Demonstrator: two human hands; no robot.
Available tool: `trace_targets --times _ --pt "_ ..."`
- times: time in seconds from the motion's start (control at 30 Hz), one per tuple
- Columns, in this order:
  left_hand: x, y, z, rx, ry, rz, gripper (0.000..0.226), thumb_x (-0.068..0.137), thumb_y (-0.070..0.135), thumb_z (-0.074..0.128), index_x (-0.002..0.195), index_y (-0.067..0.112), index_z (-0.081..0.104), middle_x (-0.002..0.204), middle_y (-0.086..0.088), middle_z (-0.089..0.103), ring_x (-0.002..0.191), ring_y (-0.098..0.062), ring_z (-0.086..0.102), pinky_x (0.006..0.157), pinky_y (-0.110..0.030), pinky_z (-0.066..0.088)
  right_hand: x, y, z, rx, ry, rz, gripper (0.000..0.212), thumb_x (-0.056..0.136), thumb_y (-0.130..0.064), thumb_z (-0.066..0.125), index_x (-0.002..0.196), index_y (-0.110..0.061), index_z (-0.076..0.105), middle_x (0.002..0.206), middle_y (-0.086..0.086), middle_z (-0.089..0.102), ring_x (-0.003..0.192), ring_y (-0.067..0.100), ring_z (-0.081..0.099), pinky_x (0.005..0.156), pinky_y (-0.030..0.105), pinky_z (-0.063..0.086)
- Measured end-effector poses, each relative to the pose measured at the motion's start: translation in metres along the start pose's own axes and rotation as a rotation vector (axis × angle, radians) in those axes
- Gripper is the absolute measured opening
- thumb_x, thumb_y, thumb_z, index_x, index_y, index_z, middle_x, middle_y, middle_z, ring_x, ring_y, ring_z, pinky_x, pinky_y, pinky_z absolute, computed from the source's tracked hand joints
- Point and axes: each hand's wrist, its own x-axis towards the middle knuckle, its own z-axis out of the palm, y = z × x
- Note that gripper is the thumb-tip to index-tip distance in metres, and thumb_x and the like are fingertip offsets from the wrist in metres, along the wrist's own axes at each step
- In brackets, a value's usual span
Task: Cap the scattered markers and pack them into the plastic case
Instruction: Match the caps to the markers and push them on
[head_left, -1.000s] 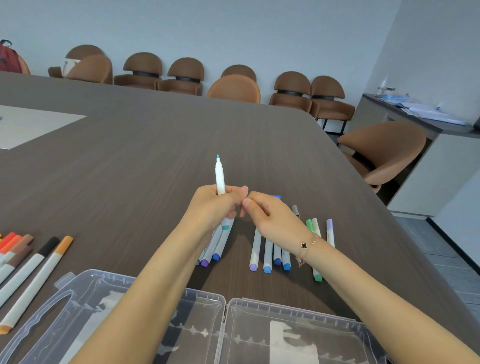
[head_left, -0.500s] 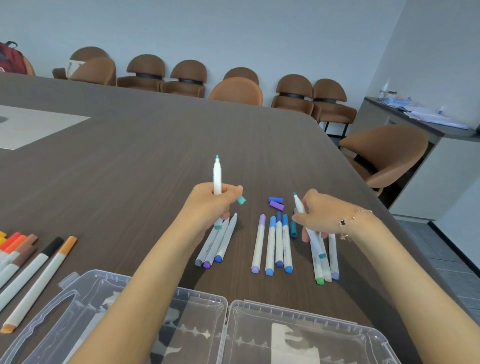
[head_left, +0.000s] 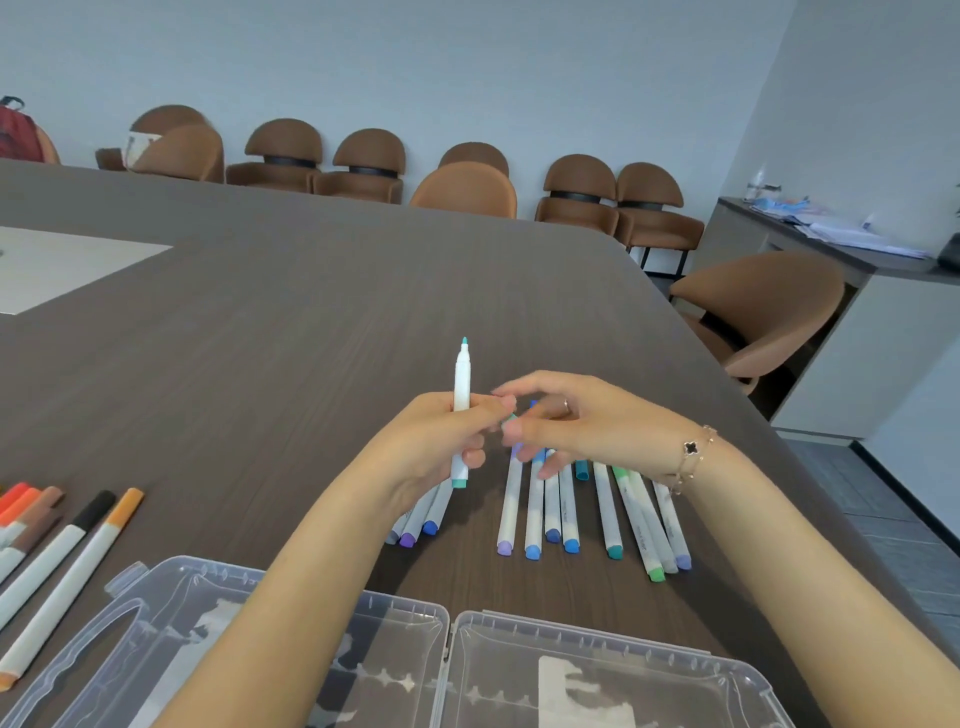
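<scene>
The dark wood desk (head_left: 322, 322) runs wide and bare toward 12 and 10 o'clock, its rounded far corner at 1 o'clock and its right edge falling off at 3 o'clock beside a brown chair (head_left: 763, 312). The left hand (head_left: 441, 441) is curled round an uncapped teal marker (head_left: 460, 415), held upright with its tip toward 12 o'clock. The right hand (head_left: 576, 421) sits just at 3 o'clock of it, fingers loosely bent, thumb and forefinger meeting at a small teal cap (head_left: 510, 419) against the left fingertips; whether the cap is truly pinched I cannot tell. Under the left hand lie three markers (head_left: 418, 525), purple and blue ends showing. At 5 o'clock of the hands lies a row of eight markers (head_left: 587, 514), partly hidden under the right hand. At 8 o'clock, by the left edge of view, lie about six larger markers (head_left: 67, 545) in orange, brown and black. The clear plastic case (head_left: 447, 623) lies open at 6 o'clock, both halves along the near edge, with no markers in it.
</scene>
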Motion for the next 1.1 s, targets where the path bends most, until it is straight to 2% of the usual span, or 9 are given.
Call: trace_targets --times 0.17,0.27,0.33,0.4,0.5,0.7,0.93,1.03,1.1 --pt "-0.002 -0.001 0.002 0.05 -0.066 0.006 0.031 0.091 0.038 0.058 0.082 0.01 0.069 0.061 0.001 0.05 0.051 -0.007 0.04 0.053 -0.019 0.039 0.003 0.004 0.007 -0.013 0.026 -0.146 0.028 0.092 -0.022 0.059 0.12 -0.023 0.06 0.094 0.001 0.073 0.083 0.01 0.07 0.071 0.019 0.055" --pt "-0.004 0.005 0.01 -0.006 -0.07 -0.027 0.029 0.098 0.034 0.046 0.099 0.009 0.06 0.067 0.0 0.053 0.047 -0.006 0.037 0.047 -0.019 0.037 0.005 0.01 -0.001 -0.021 0.108 -0.084 0.023 0.092 -0.02 0.058 0.115 -0.02 0.058 0.09 0.002 0.073 0.079 0.008 0.07 0.07 0.019 0.056" --pt "-0.007 0.01 0.016 -0.078 -0.075 -0.101 0.025 0.101 0.026 0.038 0.108 0.007 0.052 0.067 -0.004 0.053 0.043 -0.008 0.034 0.044 -0.019 0.034 0.008 0.013 -0.001 0.171 0.339 -0.039 0.024 0.091 -0.02 0.06 0.113 -0.017 0.052 0.094 0.007 0.073 0.077 0.009 0.071 0.071 0.02 0.058" --pt "-0.009 0.014 0.021 -0.088 -0.117 -0.13 0.024 0.102 0.021 0.033 0.104 0.006 0.051 0.063 -0.005 0.051 0.043 -0.009 0.031 0.044 -0.019 0.031 0.01 0.013 0.003 0.5 0.514 -0.067 0.029 0.09 -0.02 0.062 0.113 -0.01 0.048 0.096 0.01 0.073 0.081 0.015 0.072 0.074 0.025 0.059" --pt "-0.011 0.014 0.024 -0.018 -0.145 -0.129 0.025 0.103 0.021 0.032 0.097 0.007 0.052 0.06 -0.003 0.048 0.043 -0.009 0.03 0.044 -0.019 0.03 0.011 0.01 0.009 0.715 0.545 -0.104 0.029 0.091 -0.021 0.06 0.114 -0.008 0.048 0.097 0.007 0.073 0.084 0.018 0.072 0.072 0.024 0.058" --pt "-0.011 0.013 0.022 0.052 -0.171 -0.125 0.027 0.102 0.025 0.033 0.096 0.007 0.053 0.061 -0.002 0.046 0.041 -0.006 0.031 0.042 -0.015 0.032 0.014 0.012 0.014 0.574 0.539 -0.084 0.036 0.089 -0.028 0.061 0.117 -0.008 0.048 0.097 0.002 0.074 0.08 0.018 0.073 0.069 0.023 0.058" --pt "-0.009 0.009 0.022 0.055 -0.15 -0.096 0.029 0.1 0.025 0.042 0.109 0.004 0.06 0.068 -0.004 0.053 0.049 -0.008 0.036 0.047 -0.016 0.038 0.019 0.018 0.019 0.42 0.531 -0.102 0.03 0.088 -0.03 0.062 0.113 -0.014 0.055 0.09 -0.001 0.075 0.076 0.013 0.073 0.066 0.018 0.056" --pt "-0.01 0.01 0.02 -0.045 -0.204 -0.121 0.019 0.098 0.013 0.047 0.107 0.005 0.061 0.084 -0.008 0.065 0.054 -0.009 0.047 0.049 -0.016 0.045 0.022 0.022 0.019 0.369 0.566 -0.118 0.022 0.094 -0.027 0.054 0.11 -0.013 0.058 0.092 0.002 0.074 0.079 0.011 0.072 0.066 0.016 0.055" --pt "-0.011 0.009 0.017 -0.125 -0.25 -0.12 0.019 0.098 0.009 0.045 0.106 0.005 0.061 0.093 -0.01 0.069 0.061 -0.007 0.061 0.059 -0.016 0.052 0.024 0.025 0.016 0.366 0.578 -0.099 0.019 0.097 -0.024 0.049 0.108 -0.013 0.06 0.094 0.005 0.074 0.082 0.011 0.072 0.069 0.016 0.056"
